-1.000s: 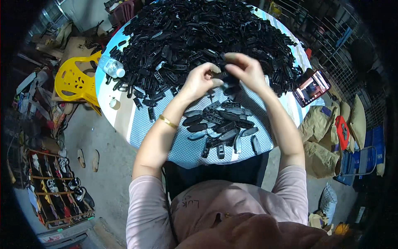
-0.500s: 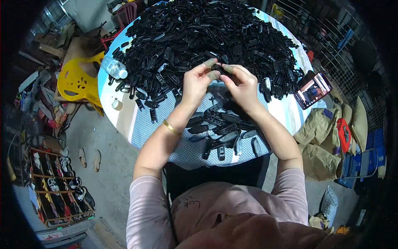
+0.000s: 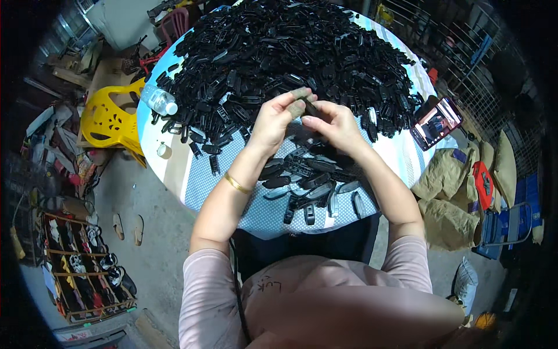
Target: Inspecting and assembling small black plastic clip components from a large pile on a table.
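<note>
Left hand and right hand are meeting over the table, between the 2 heaps. Left thumb and index are bending in close together, pinching a small black piece; fingertips are looking grey-green. Right thumb and index are also closing on that piece from the right side, narrow gap only. Exact contact is getting lost in the dark, can't tell which fingertip is bearing most. Other fingers are curling in; can't tell if they're holding anything.

Big heap of black parts is covering the far side of the table, past the hands. Smaller group of black parts is lying on the near side, between the forearms, some pieces overlapping. Gold bracelet is circling the left wrist.

Clear bottle is lying at the left, cap end pointing right; small cup is sitting nearer. Phone is leaning at the right edge, screen glowing. Yellow chair is standing left of the table, 2 sandals are lying on the floor nearer, brown sacks are slumping at the right.
</note>
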{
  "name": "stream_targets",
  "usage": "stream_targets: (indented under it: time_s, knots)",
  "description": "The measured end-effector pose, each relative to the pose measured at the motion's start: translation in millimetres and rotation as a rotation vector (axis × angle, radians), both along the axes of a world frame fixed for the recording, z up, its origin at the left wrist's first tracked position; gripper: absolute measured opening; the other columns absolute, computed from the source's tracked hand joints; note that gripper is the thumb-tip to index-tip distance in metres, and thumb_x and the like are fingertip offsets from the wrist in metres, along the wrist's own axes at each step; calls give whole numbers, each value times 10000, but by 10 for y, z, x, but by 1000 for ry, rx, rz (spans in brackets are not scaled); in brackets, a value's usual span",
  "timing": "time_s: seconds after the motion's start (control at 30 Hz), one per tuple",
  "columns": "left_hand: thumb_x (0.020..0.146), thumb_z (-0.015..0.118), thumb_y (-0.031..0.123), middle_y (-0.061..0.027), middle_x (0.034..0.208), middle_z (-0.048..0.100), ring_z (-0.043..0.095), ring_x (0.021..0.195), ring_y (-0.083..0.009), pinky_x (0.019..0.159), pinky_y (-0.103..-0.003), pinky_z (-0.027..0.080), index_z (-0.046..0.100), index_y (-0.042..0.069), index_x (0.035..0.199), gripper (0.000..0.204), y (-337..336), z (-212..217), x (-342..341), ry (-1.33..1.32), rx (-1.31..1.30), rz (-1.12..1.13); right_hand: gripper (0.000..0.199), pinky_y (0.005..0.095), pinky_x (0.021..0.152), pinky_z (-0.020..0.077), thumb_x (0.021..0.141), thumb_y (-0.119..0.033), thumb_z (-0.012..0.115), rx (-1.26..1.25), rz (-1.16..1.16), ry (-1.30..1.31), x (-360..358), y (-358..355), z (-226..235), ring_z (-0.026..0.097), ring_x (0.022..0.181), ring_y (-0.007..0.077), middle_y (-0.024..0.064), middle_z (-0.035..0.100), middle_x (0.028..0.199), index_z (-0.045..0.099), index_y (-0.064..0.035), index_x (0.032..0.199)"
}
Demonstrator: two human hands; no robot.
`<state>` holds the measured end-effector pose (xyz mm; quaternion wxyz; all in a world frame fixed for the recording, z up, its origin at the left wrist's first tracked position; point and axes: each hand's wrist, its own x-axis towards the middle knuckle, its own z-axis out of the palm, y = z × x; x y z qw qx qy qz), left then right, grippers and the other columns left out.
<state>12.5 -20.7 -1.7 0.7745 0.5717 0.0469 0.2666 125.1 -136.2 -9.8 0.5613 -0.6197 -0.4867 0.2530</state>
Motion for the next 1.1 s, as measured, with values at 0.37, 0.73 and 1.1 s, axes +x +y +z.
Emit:
stream_targets:
  time_s: [0.37, 0.73, 1.1]
  knots:
    - [864, 556, 75, -114, 1015, 626, 581, 943, -170, 857, -286, 456, 584, -28, 1069, 231, 20, 0, -27, 2, 63, -37, 294, 299, 570, 482, 745, -208, 704, 259, -221, -482, -87, -13, -99, 632, 634, 211, 168, 634, 757, 633, 30, 901]
    - [787, 613, 128, -95, 915, 660, 615, 789, -153, 724, -280, 480, 636, 13, 1008, 250, -71, -84, 8, 272, 886, -365, 314, 413, 784, 485, 817, -288, 551, -600, -1018, -885, 2075, -169, -126, 615, 901, 325, 190, 639, 948, 628, -82, 1041]
    - [747, 524, 28, -95, 1140, 542, 483, 1042, -270, 881, -346, 422, 573, 90, 1095, 357, 150, -337, 472, 196, 1671, 289, 360, 427, 760, 493, 754, -349, 644, -761, -859, -1019, 2079, -23, -121, 613, 901, 331, 183, 636, 945, 614, -41, 939]
